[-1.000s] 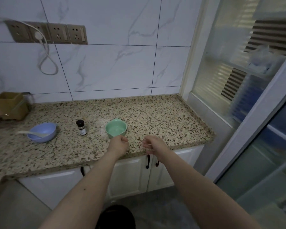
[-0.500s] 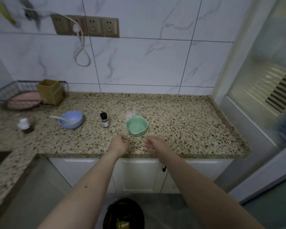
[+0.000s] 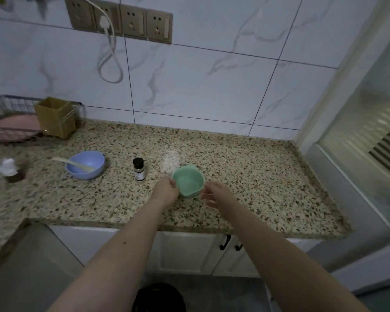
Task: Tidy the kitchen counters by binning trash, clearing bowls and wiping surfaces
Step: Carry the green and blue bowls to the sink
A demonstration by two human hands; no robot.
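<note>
A small green bowl point(image 3: 189, 180) stands on the speckled stone counter point(image 3: 245, 176), near its front edge. My left hand point(image 3: 166, 191) is at the bowl's left side, its curled fingers pinching the rim. Just off the bowl's right side my right hand point(image 3: 215, 195) is blurred, with its fingers relaxed and holding nothing. Further left sits a blue bowl point(image 3: 87, 166) with a pale spoon point(image 3: 71, 163) lying in it.
A small dark bottle point(image 3: 139, 168) stands between the two bowls. A dark cup with something white point(image 3: 10, 171) sits at the far left, with a tan container point(image 3: 54, 117) and a wire rack holding a pink plate point(image 3: 9, 126) behind it. A black bin point(image 3: 158, 298) is on the floor below.
Both hands have moved forward from the counter's front edge to either side of the green bowl. The view has swung left and closer to the counter.
</note>
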